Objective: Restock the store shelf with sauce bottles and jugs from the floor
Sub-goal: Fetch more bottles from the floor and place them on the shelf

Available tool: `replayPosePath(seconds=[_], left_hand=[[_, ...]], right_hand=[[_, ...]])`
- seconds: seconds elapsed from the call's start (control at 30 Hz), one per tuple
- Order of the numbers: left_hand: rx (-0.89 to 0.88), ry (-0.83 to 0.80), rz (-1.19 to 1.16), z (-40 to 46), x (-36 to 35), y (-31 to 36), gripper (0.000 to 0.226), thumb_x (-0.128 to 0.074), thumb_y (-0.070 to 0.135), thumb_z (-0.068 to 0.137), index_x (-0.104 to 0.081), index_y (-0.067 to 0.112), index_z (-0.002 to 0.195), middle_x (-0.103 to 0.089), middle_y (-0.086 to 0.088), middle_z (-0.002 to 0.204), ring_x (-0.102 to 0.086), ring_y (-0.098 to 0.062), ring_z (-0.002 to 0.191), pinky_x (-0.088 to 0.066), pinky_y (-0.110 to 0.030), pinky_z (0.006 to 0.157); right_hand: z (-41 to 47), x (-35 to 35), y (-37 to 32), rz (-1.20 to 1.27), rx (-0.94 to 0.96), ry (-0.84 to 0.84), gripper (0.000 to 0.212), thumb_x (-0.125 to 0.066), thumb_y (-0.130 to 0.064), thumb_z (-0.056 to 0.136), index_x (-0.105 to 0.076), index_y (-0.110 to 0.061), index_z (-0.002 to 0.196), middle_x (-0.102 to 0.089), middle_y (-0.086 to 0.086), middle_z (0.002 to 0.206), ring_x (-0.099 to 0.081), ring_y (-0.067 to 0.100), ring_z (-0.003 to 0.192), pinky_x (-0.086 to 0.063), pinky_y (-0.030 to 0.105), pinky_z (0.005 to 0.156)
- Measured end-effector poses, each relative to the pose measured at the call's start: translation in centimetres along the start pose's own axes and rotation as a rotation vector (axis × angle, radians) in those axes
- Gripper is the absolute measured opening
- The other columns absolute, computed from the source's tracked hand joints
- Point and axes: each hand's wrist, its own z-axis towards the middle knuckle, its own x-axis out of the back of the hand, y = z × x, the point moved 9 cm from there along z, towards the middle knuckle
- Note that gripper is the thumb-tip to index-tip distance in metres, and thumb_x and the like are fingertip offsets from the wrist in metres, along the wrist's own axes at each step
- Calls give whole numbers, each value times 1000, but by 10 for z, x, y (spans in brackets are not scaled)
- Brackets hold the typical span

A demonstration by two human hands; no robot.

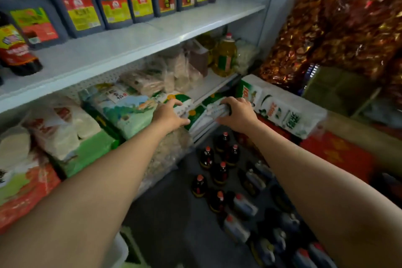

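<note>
Head view: both hands [168, 115] on green bag [195, 113]

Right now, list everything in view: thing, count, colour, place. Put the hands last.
Sauce jugs: a row, dark with red and yellow labels, upper shelf.
Sauce bottle: one, dark, red label, upper shelf, far left.
Oil jug: one, yellow, lower shelf, right end.
Green and white bag: one, lower shelf edge, under both hands.
Other bagged goods: several, white, green, red, lower shelf.
Floor bottles: several, dark, red caps, floor.
Floor jugs: several, dark, floor right.
Carton: one, white and green, right of shelf.
Left hand: grips the bag.
Right hand: grips the bag.
</note>
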Motion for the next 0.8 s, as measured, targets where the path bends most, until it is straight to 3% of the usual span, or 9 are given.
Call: replayPosePath(seconds=[0.17,0.3,0.53,0.67,0.8], left_hand=[[-14,-144,-1,41,-70,-12,64,-83,36,78,-53,25,133,-47,-10,146,-50,-31,126,-42,-31,88],[-5,-282,-20,71,-141,-39,62,-84,36,77,-54,27,131,-47,-9,144,-52,-30,125,-40,-30,86],[79,-518,-33,86,-274,-123,59,-84,38,76,-56,33,128,-52,-6,141,-51,-27,130,-46,-44,104],[136,-596,-41,81,-338,-171,58,-81,34,81,-56,29,133,-54,-4,140,-52,-24,130,-45,-36,102],[186,-627,-14,75,-389,-219,58,-81,36,81,-55,30,132,-53,-3,144,-52,-22,130,-46,-36,103]], right_hand=[[4,-39,66,56,-161,-36,71,-77,-48,86,-45,-29,146,-43,10,141,-36,34,135,-40,41,105],[15,-89,120,100,-302,-69,69,-76,-48,86,-46,-30,145,-43,9,143,-36,32,135,-40,43,106],[11,-234,203,237,-536,-196,69,-76,-48,87,-46,-26,145,-43,9,145,-36,33,139,-43,46,108],[-2,-313,247,235,-641,-265,71,-75,-48,87,-45,-22,146,-45,9,144,-39,32,138,-42,43,108],[-13,-384,285,210,-691,-322,71,-76,-45,87,-46,-21,147,-45,11,149,-40,35,138,-43,46,108]])
